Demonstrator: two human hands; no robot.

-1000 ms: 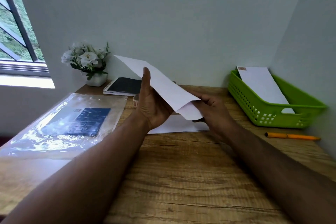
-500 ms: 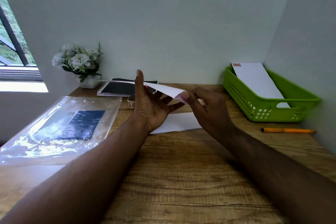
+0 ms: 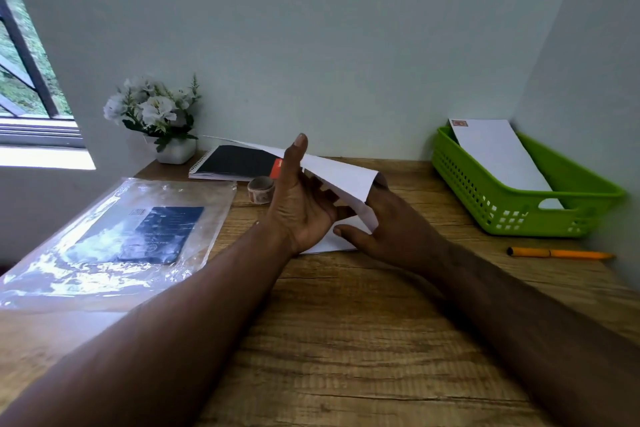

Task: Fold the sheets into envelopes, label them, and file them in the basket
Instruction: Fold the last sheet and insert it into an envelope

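A folded white sheet (image 3: pixel 341 176) is held low over the wooden desk (image 3: pixel 346 340), its long end stretching back left. My left hand (image 3: pixel 298 204) holds it from the left, thumb raised against its edge, fingers underneath. My right hand (image 3: pixel 391 222) grips its near folded end from the right, fingers under the paper. Another white sheet (image 3: pixel 329 244) lies flat on the desk beneath both hands, mostly hidden. A green basket (image 3: pixel 519 208) at the right holds a white envelope (image 3: pixel 498 152) with a stamp at its corner.
An orange pen (image 3: pixel 559 253) lies in front of the basket. A roll of tape (image 3: pixel 260 189) and a spiral notebook (image 3: pixel 235 163) sit behind my left hand. A clear plastic packet (image 3: pixel 121 239) covers the left side. A flower pot (image 3: pixel 173 149) stands at the back left.
The folded sheet has come down from a raised tilt to nearly flat, just above the desk. My right hand moved lower along its near end.
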